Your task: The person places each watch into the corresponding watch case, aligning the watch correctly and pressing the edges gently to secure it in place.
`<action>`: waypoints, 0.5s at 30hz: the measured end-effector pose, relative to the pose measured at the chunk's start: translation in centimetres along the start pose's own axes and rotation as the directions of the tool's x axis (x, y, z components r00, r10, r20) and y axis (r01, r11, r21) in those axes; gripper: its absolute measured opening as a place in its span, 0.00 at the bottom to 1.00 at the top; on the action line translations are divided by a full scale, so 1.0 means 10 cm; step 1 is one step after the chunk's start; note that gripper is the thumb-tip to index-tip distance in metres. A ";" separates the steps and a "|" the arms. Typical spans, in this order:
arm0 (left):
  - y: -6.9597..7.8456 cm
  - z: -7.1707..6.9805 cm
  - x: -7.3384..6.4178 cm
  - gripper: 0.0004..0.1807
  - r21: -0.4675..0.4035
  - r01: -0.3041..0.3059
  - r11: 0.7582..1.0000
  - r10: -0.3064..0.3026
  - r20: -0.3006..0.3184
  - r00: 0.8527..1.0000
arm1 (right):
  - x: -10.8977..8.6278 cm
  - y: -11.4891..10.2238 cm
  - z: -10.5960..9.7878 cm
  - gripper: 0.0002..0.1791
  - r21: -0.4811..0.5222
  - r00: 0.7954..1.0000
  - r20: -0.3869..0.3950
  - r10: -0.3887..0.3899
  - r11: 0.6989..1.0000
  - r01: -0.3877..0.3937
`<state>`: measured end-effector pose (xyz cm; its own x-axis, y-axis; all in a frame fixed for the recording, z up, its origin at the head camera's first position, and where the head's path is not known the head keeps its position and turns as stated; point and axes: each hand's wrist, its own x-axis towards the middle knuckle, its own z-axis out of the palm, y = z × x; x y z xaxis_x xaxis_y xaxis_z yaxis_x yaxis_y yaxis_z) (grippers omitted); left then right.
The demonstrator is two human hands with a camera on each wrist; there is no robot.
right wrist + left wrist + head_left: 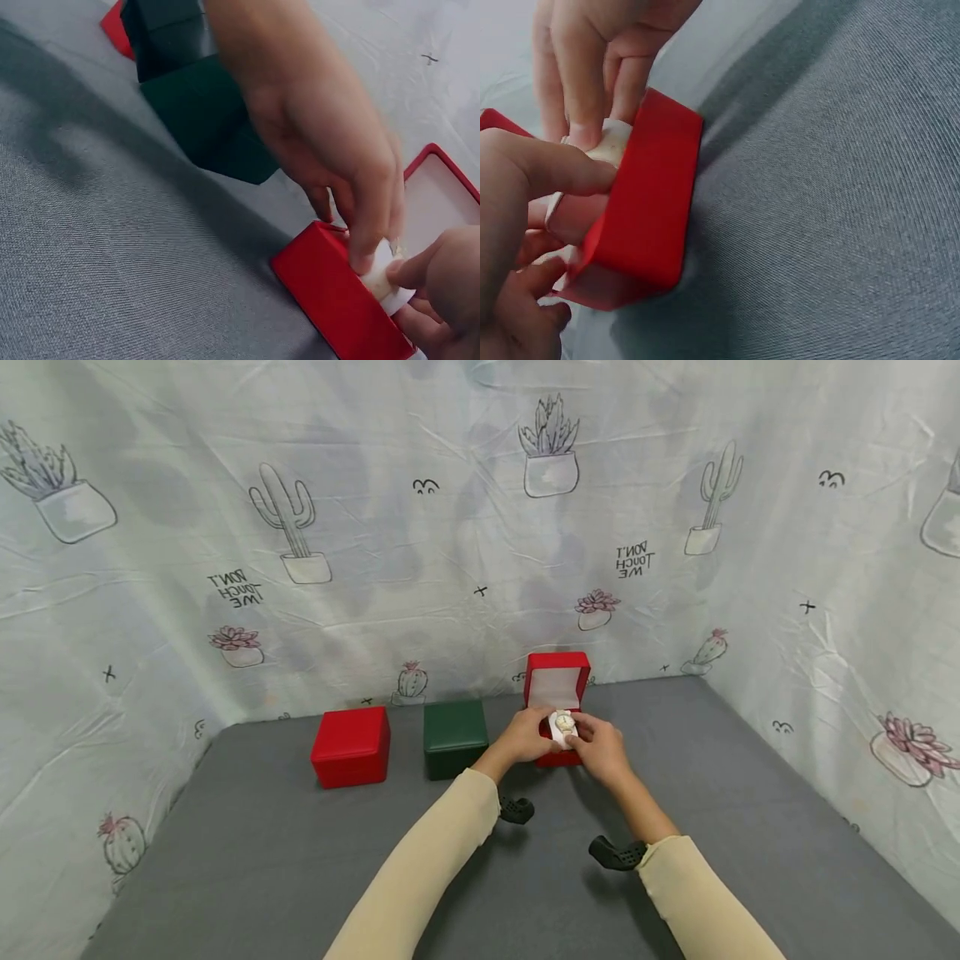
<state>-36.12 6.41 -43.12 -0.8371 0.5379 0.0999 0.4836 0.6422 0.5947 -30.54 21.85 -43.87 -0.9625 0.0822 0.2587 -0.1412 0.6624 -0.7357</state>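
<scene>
A wristwatch (565, 722) with a round, pale face is wrapped round a white cushion (616, 129) at the mouth of an open red watch box (559, 760). My left hand (528, 737) grips the cushion from the left, its fingers reaching down into the box. From the other side my right hand (604, 750) pinches it, with the thumb on the watch strap at the front. In the right wrist view both thumbs press on the strap (379, 287), close behind the box's front wall. The fingertips on the far side are partly hidden.
Left of the open box stands a closed dark green box (455, 735), and further left a closed red box (351, 747). The raised lid (558, 662) is near the patterned cloth backdrop (450, 568). Grey cloth (300, 877) covers the table.
</scene>
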 end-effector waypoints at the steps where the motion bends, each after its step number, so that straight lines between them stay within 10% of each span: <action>1: -0.01 0.01 0.00 0.31 0.002 0.000 1.000 0.000 -0.007 1.000 | 0.00 0.00 0.01 0.23 -0.021 1.000 -0.006 -0.009 1.000 0.008; 15: -0.02 0.16 -0.03 0.28 0.067 0.086 0.994 -0.084 -0.028 0.996 | 0.01 0.01 -0.01 0.24 -0.149 0.997 0.074 -0.027 0.988 0.038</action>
<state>-35.53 7.04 -44.56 -0.8815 0.4666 0.0717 0.4261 0.7210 0.5464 -30.62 22.02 -43.87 -0.9728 0.0091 0.2315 -0.1413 0.7685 -0.6241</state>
